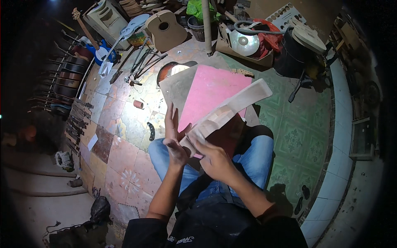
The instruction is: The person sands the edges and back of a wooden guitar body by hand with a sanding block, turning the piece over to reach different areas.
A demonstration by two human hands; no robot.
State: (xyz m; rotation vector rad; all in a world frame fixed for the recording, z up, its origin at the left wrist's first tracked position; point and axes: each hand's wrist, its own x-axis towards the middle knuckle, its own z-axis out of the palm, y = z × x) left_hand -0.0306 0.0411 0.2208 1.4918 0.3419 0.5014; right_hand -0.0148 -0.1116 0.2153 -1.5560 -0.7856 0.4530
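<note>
A long, pale beige strip (250,97), creased and bent along its length, slants up to the right over my lap; I cannot tell its material. My right hand (215,159) is closed round its near end. My left hand (175,142) is open, fingers stretched upward, its palm beside that same end and seemingly touching it. Beneath the strip, a pink board (213,89) lies on a grey sheet (175,87) in front of my legs. A sunburst guitar body (165,70) shows partly from under the sheet.
An unfinished acoustic guitar body (165,31), a blue electric guitar (100,53) and a post (206,25) stand at the back. More guitars (68,78) line the left. A black bucket (288,58) and a box with a round lamp (244,43) are back right. A red-brown cylinder (138,104) lies on the tiles.
</note>
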